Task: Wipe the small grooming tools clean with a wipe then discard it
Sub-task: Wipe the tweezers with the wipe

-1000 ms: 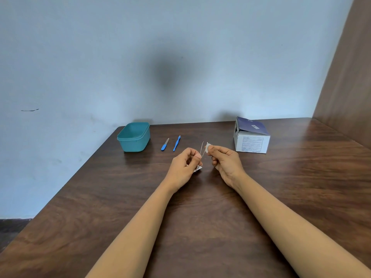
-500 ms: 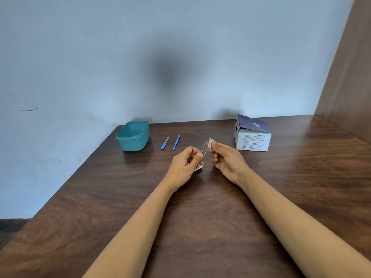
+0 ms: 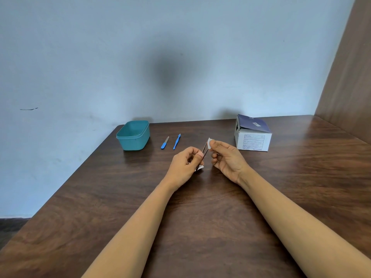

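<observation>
Your forearms reach forward, hands close together.
Your left hand [image 3: 185,165] pinches the tweezers [image 3: 205,151] with curled fingers; your right hand [image 3: 227,159], palm facing left, pinches a wipe [image 3: 210,141] at its fingertips.

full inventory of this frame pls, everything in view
table: 1, dark brown wood, fills lower frame
tub: 1, teal, open top, far left of table
file: 1, blue handle, grey blade, right of tub
blue tool: 1, all blue, just right of file
box: 1, white with navy lid, far right of table
metal tool: 1, silvery, thin, in left hand, tip up
wipe: 1, white, in right hand, by metal tool's tip
scrap: 1, white, under left hand; cannot tell what
wall: 1, pale blue, behind table
panel: 1, brown wood, right edge
left hand: 1, pinches metal tool
right hand: 1, pinches wipe
</observation>
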